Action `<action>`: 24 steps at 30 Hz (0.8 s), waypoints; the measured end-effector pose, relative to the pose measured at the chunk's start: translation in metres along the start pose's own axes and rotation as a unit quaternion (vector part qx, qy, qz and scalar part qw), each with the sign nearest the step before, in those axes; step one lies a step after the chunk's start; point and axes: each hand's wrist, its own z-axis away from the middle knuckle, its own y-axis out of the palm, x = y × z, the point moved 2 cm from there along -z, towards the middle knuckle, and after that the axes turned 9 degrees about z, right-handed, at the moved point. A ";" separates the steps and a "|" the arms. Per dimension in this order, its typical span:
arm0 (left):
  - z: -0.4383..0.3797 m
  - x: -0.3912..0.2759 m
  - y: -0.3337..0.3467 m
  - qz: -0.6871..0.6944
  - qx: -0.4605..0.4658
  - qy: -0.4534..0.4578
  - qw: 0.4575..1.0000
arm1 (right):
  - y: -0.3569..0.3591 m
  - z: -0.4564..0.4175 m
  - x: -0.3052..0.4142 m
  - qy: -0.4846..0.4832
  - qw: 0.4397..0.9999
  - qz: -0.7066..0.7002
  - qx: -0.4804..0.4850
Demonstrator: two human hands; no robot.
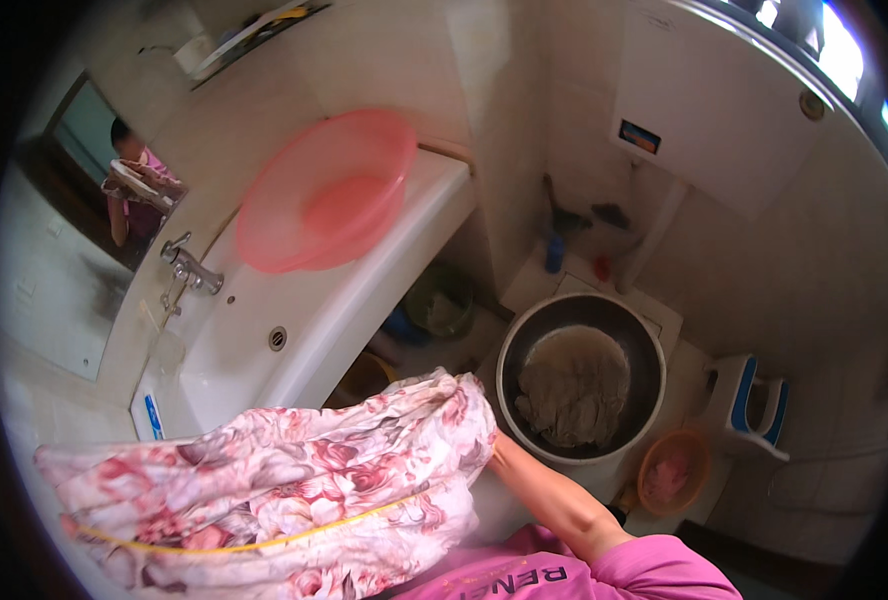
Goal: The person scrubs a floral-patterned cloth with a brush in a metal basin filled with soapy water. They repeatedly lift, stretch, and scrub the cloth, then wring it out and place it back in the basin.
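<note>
A white cloth with pink and red roses and a yellow edge line (316,480) is spread across the lower left, in front of my body. My right forearm reaches up to the cloth's right end, where the fabric is bunched; my right hand (481,420) is almost wholly hidden by the folds. The cloth covers the place where my left hand could be, and that hand does not show. A large round metal basin (505,390) stands on the floor to the right of the cloth, with murky water and soaked greyish fabric (575,394) in it.
A pink plastic basin (324,195) rests on the white sink counter (414,217), beside a chrome faucet (192,271). On the floor are an orange basin (703,472) with pink contents, a white and blue plastic stool (736,397) and a green basin (455,281). A mirror is at left.
</note>
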 end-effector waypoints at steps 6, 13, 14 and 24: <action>0.016 0.091 -0.004 -0.028 0.150 -0.317 0.936 | 0.106 0.008 0.053 0.059 0.998 -0.003 0.014; 0.095 0.304 0.068 -0.344 0.508 -0.196 0.765 | 0.165 0.007 0.113 -0.043 0.989 0.135 0.050; 0.098 0.320 0.090 -0.318 0.488 -0.208 0.786 | 0.150 0.008 0.139 -0.067 0.979 0.170 0.085; 0.043 0.312 0.304 -0.067 0.355 -0.071 0.930 | 0.351 0.073 0.271 -0.347 0.827 0.441 -0.038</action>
